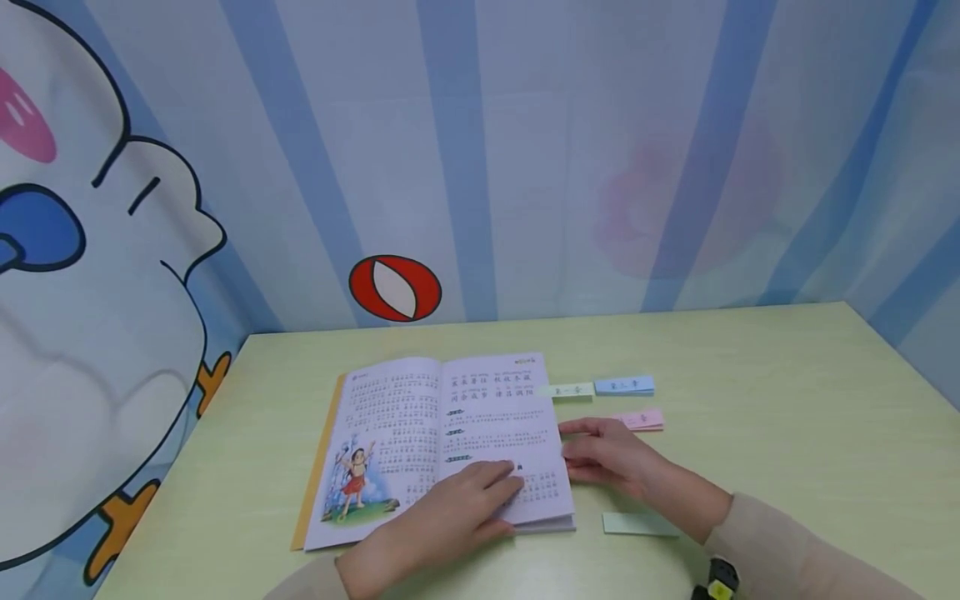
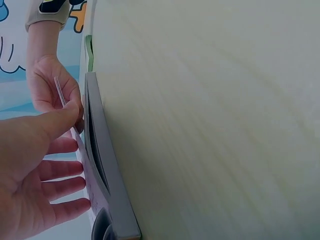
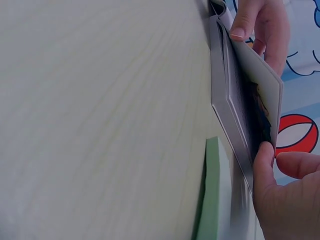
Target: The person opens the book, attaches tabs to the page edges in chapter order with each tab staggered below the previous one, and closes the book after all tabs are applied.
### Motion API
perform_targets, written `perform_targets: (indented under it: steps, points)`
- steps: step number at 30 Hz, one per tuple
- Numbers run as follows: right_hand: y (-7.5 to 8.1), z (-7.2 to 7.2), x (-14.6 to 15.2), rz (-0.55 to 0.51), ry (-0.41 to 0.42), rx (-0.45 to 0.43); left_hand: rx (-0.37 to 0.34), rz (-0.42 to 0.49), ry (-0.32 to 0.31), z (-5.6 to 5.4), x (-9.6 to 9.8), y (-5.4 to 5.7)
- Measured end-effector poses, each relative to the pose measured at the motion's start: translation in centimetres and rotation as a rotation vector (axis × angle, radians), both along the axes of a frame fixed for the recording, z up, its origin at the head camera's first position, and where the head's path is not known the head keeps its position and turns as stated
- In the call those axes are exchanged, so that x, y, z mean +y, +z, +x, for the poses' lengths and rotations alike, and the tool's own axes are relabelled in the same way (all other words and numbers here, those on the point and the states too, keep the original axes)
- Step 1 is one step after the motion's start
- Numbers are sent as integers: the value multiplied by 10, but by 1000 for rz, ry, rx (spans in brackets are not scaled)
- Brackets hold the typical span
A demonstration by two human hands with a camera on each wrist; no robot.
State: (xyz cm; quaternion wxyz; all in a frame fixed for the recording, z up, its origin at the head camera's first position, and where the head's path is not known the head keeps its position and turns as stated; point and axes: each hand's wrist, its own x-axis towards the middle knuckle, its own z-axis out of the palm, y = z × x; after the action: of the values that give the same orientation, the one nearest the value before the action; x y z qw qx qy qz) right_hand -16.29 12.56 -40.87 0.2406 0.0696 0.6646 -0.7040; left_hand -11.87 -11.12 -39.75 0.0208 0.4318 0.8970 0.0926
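An open book (image 1: 495, 400) lies on the table, printed text on both pages and a cartoon child at lower left. My left hand (image 1: 457, 512) rests on the lower right page with its fingers extended. At the book's right edge, my right hand (image 1: 618, 458) pinches lifted pages (image 3: 262, 75) between thumb and index finger; the right wrist view shows a gap beneath them. A pale green paper tab (image 1: 570, 391) with handwriting sticks out from the right page's upper edge. Beside it lies a blue note pad (image 1: 624, 385). A pink pad (image 1: 641, 420) is partly hidden behind my right hand.
A green note pad (image 1: 639, 524) lies below my right forearm, partly covered by it. The light yellow table (image 1: 787, 400) meets a blue striped backdrop (image 1: 525, 167) at the far edge. Cartoon figures cover the backdrop's left side.
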Motion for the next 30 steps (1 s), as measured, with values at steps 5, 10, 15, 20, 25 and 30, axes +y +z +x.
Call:
perform_targets:
  steps: [5,10,15,20,25,30]
  points:
    - [2,-2,0,-22,16,3,23,-19,8,-1,1,-2]
    - [4,-4,-2,-37,7,-9,50,-23,5,-2,1,-4]
    - [6,-6,-5,-52,0,-8,61,-27,8,-2,1,-6]
    - [8,-7,-6,-46,6,3,52,-25,8,-2,2,-6]
    - [10,-8,-6,-55,15,20,30,1,10,-1,1,-5]
    - [14,-8,-7,-68,27,34,-14,31,24,-1,0,-3]
